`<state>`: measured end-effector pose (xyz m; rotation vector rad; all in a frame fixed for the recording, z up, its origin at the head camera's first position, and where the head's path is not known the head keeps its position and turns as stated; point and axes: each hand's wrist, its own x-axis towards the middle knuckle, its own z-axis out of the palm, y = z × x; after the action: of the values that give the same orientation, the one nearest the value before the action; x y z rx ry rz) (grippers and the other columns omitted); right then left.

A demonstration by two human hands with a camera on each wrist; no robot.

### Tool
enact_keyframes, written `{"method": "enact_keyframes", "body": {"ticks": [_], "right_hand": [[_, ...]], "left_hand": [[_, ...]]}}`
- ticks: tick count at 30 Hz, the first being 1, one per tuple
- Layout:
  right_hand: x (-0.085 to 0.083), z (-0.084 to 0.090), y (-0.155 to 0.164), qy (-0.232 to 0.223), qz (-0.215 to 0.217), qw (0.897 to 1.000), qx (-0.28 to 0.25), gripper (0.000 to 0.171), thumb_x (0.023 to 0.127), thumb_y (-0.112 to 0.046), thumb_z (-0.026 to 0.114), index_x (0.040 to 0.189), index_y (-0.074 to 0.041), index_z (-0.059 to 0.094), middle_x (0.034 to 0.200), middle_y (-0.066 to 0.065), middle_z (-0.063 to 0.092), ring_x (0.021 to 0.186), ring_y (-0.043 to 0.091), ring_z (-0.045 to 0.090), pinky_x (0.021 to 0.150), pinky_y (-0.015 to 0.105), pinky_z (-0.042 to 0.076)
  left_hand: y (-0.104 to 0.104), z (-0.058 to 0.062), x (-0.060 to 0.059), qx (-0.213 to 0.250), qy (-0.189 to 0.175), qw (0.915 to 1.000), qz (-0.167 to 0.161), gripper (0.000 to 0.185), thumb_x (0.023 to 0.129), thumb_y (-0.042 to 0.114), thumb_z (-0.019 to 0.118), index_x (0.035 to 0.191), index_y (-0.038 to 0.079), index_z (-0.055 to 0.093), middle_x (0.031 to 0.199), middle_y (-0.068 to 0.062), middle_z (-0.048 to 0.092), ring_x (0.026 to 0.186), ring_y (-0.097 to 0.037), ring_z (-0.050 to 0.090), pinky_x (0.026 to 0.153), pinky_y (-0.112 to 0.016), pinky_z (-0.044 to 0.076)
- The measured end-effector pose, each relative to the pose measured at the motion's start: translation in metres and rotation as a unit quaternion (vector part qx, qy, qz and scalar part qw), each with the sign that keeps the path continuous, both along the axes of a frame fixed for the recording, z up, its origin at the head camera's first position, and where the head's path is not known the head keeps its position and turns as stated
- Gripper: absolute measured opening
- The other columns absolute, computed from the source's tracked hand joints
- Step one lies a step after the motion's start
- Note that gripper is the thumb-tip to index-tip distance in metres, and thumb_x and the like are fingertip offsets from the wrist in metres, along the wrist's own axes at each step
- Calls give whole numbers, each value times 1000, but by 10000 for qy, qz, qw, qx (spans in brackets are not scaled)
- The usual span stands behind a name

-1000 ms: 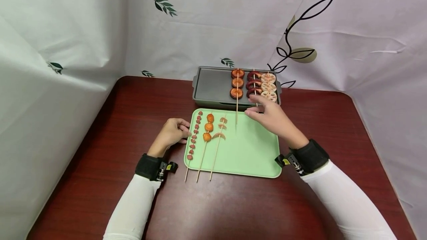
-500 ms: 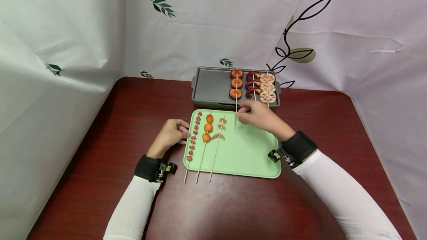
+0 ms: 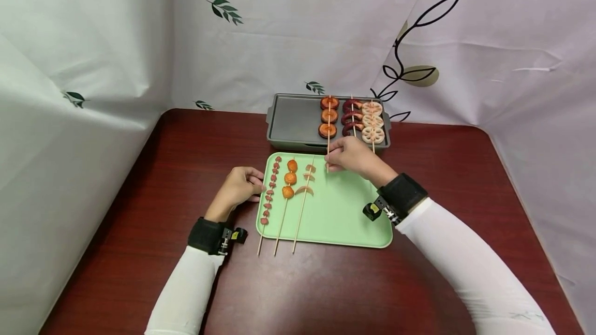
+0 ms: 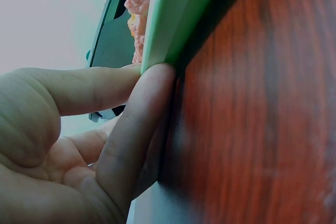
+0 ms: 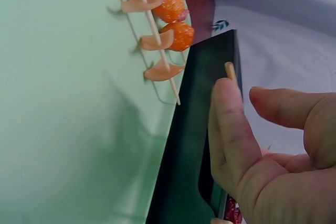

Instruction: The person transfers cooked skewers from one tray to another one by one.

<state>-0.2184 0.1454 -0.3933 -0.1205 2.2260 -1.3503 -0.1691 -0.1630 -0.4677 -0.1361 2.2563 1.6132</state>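
Observation:
A green tray [image 3: 344,210] holds three skewers: small red pieces [image 3: 270,190], orange balls [image 3: 289,178] and pale pink slices [image 3: 306,179]. Behind it, a grey pan [image 3: 295,120] carries skewers of orange rings [image 3: 328,116], dark red curls [image 3: 350,116] and lotus slices [image 3: 372,121]. My right hand [image 3: 342,155] is at the stick of the orange-ring skewer. In the right wrist view its forefinger lies along the stick [image 5: 229,67] while the thumb stands apart. My left hand [image 3: 239,185] rests at the tray's left edge [image 4: 173,14], with fingertips [image 4: 152,85] touching the rim.
The dark red wooden table [image 3: 326,283] is walled on three sides by white printed curtains [image 3: 93,66]. The pan's left half is bare. The skewer sticks on the tray overhang its front edge toward me.
My right hand slid left from the lotus and red-curl skewers to the stick of the orange-ring skewer. The left hand stayed at the tray's edge.

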Motion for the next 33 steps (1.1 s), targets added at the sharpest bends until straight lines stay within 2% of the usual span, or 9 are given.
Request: {"method": "enact_keyframes", "body": {"ticks": [3, 7, 15, 23, 26, 33], "right_hand": [[-1, -1, -3, -15, -82, 10000, -8, 38, 101, -1, 61, 136, 12, 53, 117, 27, 67, 78, 10, 72, 98, 46, 60], [-2, -2, -3, -66, -171, 9998, -51, 35, 100, 3, 61, 133, 13, 53, 113, 26, 68, 76, 10, 71, 95, 44, 62], [-1, -3, -1, -194, -302, 9991, -241, 35, 100, 6, 60, 133, 11, 50, 113, 24, 64, 87, 19, 70, 93, 42, 63], [3, 5, 5, -51, -243, 9984, -507, 32, 101, 6, 56, 132, 10, 49, 107, 18, 60, 97, 25, 70, 85, 35, 65], [5, 7, 6, -51, -206, 9981, -571, 33, 101, 6, 56, 133, 11, 49, 107, 17, 60, 101, 27, 69, 86, 36, 65], [15, 11, 9, -69, -91, 9986, -514, 33, 101, 6, 57, 133, 10, 48, 110, 19, 60, 99, 27, 69, 94, 47, 63]], "left_hand": [[-1, 0, 0, 42, -9, 10000, 49, 29, 93, -6, 70, 120, -12, 62, 92, -15, 63, 70, -16, 68, 62, -29, 65], [0, 1, -1, 69, -12, 10000, 55, 30, 92, -6, 70, 121, -12, 62, 91, -14, 63, 69, -16, 68, 62, -29, 65], [0, 2, -1, 36, -48, 10000, 42, 28, 93, -6, 70, 120, -11, 62, 92, -14, 63, 71, -17, 68, 62, -30, 65], [0, 1, 3, -70, 0, 10000, 3, 27, 93, -3, 69, 119, -8, 64, 93, -15, 62, 73, -20, 69, 63, -32, 65], [1, 1, 4, -63, -4, 10000, 14, 27, 94, -4, 68, 120, -8, 63, 92, -15, 62, 72, -19, 68, 63, -32, 65], [-1, 2, 3, -85, -55, 9999, -20, 28, 94, -3, 69, 121, -9, 62, 95, -16, 63, 74, -19, 69, 66, -31, 65]]}}
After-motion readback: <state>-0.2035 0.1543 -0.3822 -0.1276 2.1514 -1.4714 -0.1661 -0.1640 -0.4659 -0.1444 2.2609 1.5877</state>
